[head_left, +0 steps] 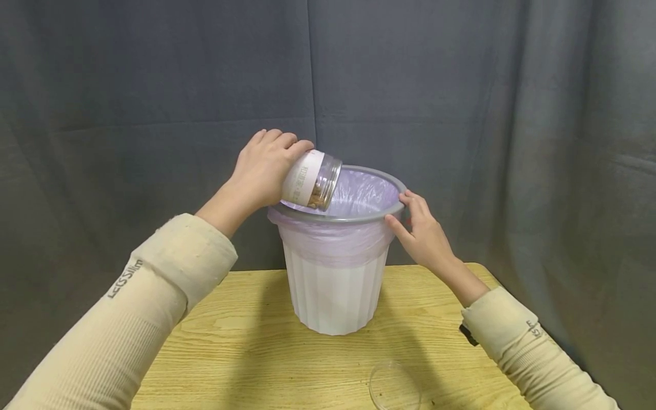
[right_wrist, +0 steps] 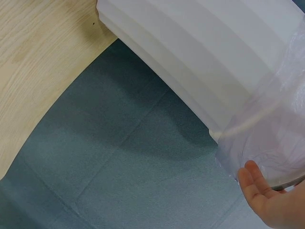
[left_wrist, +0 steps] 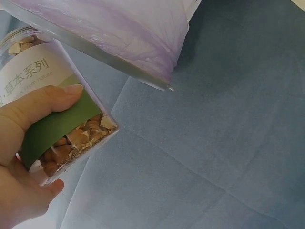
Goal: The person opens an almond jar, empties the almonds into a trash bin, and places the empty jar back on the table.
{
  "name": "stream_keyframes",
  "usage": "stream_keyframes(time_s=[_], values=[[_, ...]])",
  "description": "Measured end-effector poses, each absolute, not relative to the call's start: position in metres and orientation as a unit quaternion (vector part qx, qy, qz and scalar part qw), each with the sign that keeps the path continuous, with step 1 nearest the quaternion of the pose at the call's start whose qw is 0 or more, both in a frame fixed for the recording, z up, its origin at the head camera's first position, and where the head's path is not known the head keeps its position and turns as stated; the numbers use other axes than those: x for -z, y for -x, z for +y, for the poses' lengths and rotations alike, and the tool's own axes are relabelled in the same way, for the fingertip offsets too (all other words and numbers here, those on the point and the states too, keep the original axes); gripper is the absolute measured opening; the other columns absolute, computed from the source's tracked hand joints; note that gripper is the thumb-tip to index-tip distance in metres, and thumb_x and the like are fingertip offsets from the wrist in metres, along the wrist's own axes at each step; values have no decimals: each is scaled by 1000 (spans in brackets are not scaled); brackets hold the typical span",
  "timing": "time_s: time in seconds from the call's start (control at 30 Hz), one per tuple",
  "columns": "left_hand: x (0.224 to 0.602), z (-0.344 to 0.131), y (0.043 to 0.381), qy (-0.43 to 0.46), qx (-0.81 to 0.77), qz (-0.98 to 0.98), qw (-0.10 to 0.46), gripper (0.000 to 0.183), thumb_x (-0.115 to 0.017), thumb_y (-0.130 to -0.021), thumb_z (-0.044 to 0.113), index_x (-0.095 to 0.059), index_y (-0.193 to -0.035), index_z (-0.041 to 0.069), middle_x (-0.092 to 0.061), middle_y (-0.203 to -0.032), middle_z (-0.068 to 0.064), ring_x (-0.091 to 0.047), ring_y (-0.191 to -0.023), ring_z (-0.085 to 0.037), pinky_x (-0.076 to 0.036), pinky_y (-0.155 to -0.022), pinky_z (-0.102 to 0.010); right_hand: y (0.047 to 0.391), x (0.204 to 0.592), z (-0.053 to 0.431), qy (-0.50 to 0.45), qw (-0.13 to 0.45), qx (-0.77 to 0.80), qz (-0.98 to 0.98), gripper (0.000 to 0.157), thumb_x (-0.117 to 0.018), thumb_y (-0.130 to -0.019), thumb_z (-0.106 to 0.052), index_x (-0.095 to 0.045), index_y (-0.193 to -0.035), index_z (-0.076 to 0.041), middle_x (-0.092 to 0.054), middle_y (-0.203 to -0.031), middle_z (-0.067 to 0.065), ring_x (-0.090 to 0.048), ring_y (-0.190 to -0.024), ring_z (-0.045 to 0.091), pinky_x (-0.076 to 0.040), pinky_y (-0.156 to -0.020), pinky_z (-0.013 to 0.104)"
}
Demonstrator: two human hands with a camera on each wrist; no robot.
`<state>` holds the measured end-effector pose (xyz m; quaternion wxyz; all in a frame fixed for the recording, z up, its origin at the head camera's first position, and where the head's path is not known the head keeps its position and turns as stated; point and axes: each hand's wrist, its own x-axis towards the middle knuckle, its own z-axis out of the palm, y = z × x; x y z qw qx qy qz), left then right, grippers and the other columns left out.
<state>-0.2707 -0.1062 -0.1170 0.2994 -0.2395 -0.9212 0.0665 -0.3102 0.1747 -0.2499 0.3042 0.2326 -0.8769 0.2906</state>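
My left hand (head_left: 266,165) grips a clear jar (head_left: 330,176) with a white and green label, tipped on its side with its mouth over the bin. Brown dried pieces (left_wrist: 76,143) lie inside, some near the mouth and more at the base. Below it stands a white ribbed trash can (head_left: 335,296) with a grey rim, lined with a thin purple bag (head_left: 359,188) folded over the outside. My right hand (head_left: 422,233) holds the can's rim at its right side, thumb at the front and fingers farther back.
A round clear lid (head_left: 394,387) lies at the front of the wooden table (head_left: 215,341), with small dark crumbs beside it. Grey cloth (head_left: 154,114) hangs behind the table.
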Motion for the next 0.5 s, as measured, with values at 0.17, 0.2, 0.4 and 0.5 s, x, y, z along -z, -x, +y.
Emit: stream_keyframes(time_s=[0.17, 0.2, 0.4, 0.5], values=[[117, -105, 271, 243, -69, -918, 306, 69, -64, -66, -9, -49, -129, 14, -51, -123, -10, -40, -118, -30, -23, -106, -44, 310, 250, 175, -230, 305, -289, -878, 67, -41, -93, -50, -35, -135, 3, -30, -143, 19, -58, -94, 36, -49, -72, 46], [117, -105, 271, 243, -70, -918, 306, 69, -64, -66, -9, -49, -129, 14, -51, -123, -10, -40, -119, -30, -23, -106, -44, 310, 250, 175, -230, 305, -288, -878, 67, -41, -93, -50, -35, -134, 3, -30, -143, 19, -58, -94, 36, -49, -72, 46], [119, -104, 271, 247, -74, -916, 309, 66, -63, -68, -10, -49, -128, 15, -51, -123, -9, -40, -120, -30, -22, -107, -44, 310, 250, 175, -229, 305, -289, -878, 65, -42, -94, -48, -35, -134, 3, -30, -143, 18, -58, -93, 35, -49, -72, 46], [120, -104, 272, 249, -74, -913, 314, 65, -63, -69, -10, -50, -128, 15, -52, -121, -9, -41, -119, -30, -22, -107, -44, 310, 250, 175, -229, 305, -289, -878, 65, -42, -94, -48, -36, -134, 3, -30, -143, 19, -58, -93, 36, -49, -72, 46]])
